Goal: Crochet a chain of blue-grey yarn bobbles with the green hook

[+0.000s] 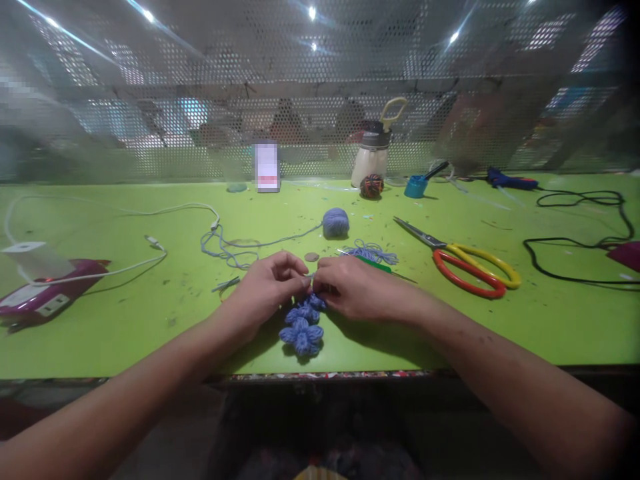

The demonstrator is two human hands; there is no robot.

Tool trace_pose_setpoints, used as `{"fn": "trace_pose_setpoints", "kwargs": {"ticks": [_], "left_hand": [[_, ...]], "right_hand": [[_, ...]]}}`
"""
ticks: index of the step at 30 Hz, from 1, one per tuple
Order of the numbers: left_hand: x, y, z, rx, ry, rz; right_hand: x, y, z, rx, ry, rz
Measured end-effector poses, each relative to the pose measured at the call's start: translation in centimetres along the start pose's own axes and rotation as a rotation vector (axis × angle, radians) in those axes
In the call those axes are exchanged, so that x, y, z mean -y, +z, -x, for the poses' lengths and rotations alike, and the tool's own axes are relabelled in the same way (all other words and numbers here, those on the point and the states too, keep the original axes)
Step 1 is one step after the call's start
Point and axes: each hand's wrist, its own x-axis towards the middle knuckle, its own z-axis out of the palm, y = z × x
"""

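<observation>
My left hand [274, 283] and my right hand [347, 285] meet close together above the green table, fingers pinched at the top of a string of blue crochet flowers [302, 335]. The lowest flower lies face up toward the table's front edge, while the upper part is partly hidden by my fingers. A crochet hook with a green handle [373, 264] lies just beyond my right hand, next to a loose bundle of blue yarn [369, 251]. Farther back sits a blue yarn ball [335, 223], its strand trailing left into loose loops [225, 248].
Scissors with red and yellow handles [470, 271] lie on the right. A purple power strip [60, 287] with a white cable is on the left. Along the back stand a phone [267, 167], bottle [371, 157], dark yarn ball [371, 187], blue pot [415, 187] and glue gun [511, 180].
</observation>
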Motion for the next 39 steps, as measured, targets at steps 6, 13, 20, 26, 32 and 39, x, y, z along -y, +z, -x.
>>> {"fn": "trace_pose_setpoints", "kwargs": {"ticks": [6,13,20,26,32,39], "left_hand": [[0.1,-0.1,-0.1,0.006,0.058,-0.130],[0.1,-0.2,-0.4,-0.005,0.011,-0.219],[-0.1,-0.4,-0.3,0.005,-0.049,-0.262],[-0.1,-0.4,-0.8,0.071,0.026,-0.344],[0.0,-0.4,-0.9,0.077,0.063,-0.347],[0.4,-0.7,-0.9,0.090,-0.045,-0.118]], "right_hand": [[-0.4,0.6,-0.2,-0.071,0.078,-0.070],[0.0,1.1,0.0,-0.115,0.092,0.063],[0.3,1.3,0.4,-0.157,0.028,0.088],[0.3,1.3,0.3,-0.236,0.027,-0.118],[0.2,1.4,0.0,-0.344,0.051,-0.337],[0.2,0.8,0.0,-0.319,0.135,-0.394]]}}
